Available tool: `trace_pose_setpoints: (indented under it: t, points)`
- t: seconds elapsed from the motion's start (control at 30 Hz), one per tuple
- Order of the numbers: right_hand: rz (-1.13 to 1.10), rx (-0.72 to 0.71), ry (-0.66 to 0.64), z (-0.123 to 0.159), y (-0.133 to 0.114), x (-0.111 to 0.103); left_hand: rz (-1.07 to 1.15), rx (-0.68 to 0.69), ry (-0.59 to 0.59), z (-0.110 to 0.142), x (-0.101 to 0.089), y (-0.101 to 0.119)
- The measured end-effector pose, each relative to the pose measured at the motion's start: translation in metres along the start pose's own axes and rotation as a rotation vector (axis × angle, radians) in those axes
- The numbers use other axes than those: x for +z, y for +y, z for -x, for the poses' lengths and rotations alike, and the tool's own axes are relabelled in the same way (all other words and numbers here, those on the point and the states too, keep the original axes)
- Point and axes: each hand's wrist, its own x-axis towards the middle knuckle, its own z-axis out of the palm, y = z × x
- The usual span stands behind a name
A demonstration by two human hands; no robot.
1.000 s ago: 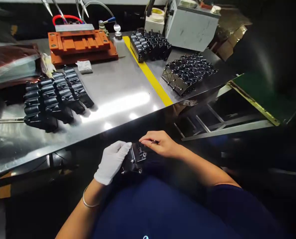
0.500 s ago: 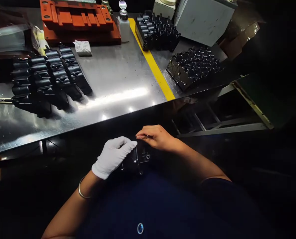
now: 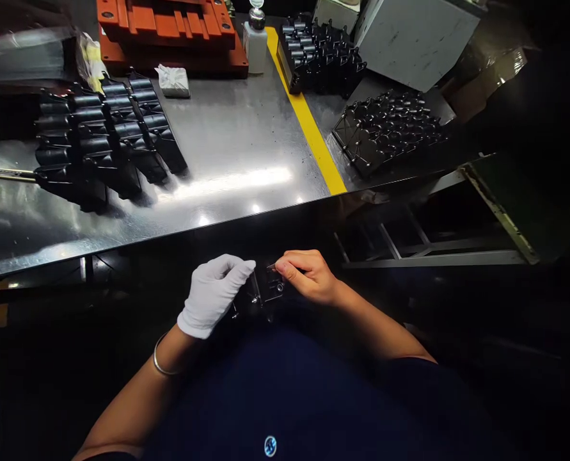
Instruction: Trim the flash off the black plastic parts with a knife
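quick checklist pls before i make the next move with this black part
1. Black part held: ok, the left hand grips it by its upper edge.
2. Both hands gloved: not ok, the left wears a white glove, the right hand is bare.
3. Thin tool in hand: ok, the right hand pinches it, with the tip sticking out toward the left hand.
4. Tool tip touching the part: cannot tell, too small and dark.
5. Hands away from the table: ok, both are in front of its near edge.
6. Bottle upright: ok, it stands beside the yellow strip.
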Motion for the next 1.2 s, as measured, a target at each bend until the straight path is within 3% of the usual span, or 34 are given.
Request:
trace_pose_setpoints:
  t: [0.37, 0.53, 0.6, 0.7, 0.83, 1.03, 1.2]
  points:
    - [-0.007, -0.118, -0.062, -0.001, -0.001, -0.008, 0.064, -0.081, 0.058, 0.004, 0.005, 0.008]
    - [-0.257, -0.05, -0.271, -0.004, -0.001, -0.017, 0.056, -0.053, 0.015, 0.005, 0.005, 0.008]
    - [-0.309, -0.064, -0.209, -0.004, -0.002, -0.017, 0.062, -0.032, 0.035, 0.005, 0.005, 0.007]
    - [-0.123, -0.132, -0.048, -0.003, -0.002, -0.013, 0.068, -0.021, 0.073, 0.003, 0.004, 0.003]
    - [0.052, -0.208, 0.002, -0.002, -0.002, -0.007, 0.057, -0.02, 0.068, 0.002, 0.003, 0.001]
    - [0.112, -0.239, -0.007, -0.001, -0.001, -0.009, 0.066, -0.036, 0.053, 0.003, 0.005, 0.002]
    - [0.015, -0.166, -0.156, -0.002, -0.004, -0.015, 0.081, -0.073, 0.04, 0.004, 0.006, 0.004]
